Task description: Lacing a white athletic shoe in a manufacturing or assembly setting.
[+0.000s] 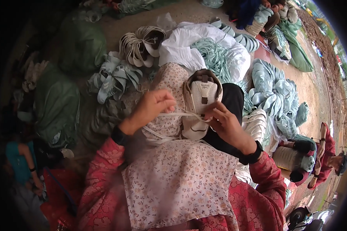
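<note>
A white and beige shoe (193, 124) with a perforated tongue and brown tabs lies on my lap, toe toward me. My right hand (228, 124) is over its right side, fingers pinched on a white shoelace (177, 114) at the eyelet edge. From there the lace runs left across the shoe. My left hand (153, 107) is raised to the left of the shoe, fingers curled together just above the lace; what they hold, if anything, cannot be made out. Loose lace lengths hang at the toe's left, over the flowered cloth (181, 173) on my lap.
Beyond my knees, a white sack (180, 48) has pale green laces (212, 54) spilling on it. Bundles of pale green shoe parts (275, 90) lie right, beige ones (140, 46) far left. Green sacks (58, 104) stand left. Other people sit around, one in red (325, 159) at right.
</note>
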Available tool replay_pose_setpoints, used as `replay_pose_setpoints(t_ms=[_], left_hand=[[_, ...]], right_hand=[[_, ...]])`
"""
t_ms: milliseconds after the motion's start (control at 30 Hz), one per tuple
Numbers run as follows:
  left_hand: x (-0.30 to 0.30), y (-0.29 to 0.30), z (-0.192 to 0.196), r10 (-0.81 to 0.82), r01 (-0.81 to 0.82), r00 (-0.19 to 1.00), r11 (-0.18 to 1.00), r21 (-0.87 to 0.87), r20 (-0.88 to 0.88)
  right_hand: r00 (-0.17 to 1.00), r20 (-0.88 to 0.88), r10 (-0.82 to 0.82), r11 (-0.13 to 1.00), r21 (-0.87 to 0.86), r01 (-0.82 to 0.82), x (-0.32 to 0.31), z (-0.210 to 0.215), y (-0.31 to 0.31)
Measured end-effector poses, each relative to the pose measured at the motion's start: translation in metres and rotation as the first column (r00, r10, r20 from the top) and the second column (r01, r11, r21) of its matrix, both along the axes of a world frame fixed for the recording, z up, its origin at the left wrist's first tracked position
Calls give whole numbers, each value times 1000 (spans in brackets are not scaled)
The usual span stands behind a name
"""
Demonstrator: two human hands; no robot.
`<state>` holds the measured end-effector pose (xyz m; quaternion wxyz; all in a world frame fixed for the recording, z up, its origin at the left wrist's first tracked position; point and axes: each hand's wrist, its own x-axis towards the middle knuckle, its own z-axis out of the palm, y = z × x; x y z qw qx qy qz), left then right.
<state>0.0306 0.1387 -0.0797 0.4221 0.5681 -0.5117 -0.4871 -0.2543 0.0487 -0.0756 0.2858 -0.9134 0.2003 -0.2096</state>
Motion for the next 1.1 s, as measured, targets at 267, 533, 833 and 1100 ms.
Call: replay_pose_setpoints(t_ms=[267, 533, 833, 1100], left_hand=[[-45, -2, -3, 141, 177, 789, 880, -440, 599], [-59, 1, -21, 34, 310, 742, 868, -388, 669], [-70, -1, -20, 142, 229, 716, 877, -421, 684], [-83, -8, -22, 152, 152, 736, 913, -379, 660]], right_hand=[[794, 254, -552, 540, 834, 109, -62, 20, -6], [674, 119, -729, 337, 919, 203, -120, -9, 4], [831, -25, -556, 693, 538, 480, -102, -28, 11], [845, -13, -535, 699, 555, 451, -109, -32, 13]])
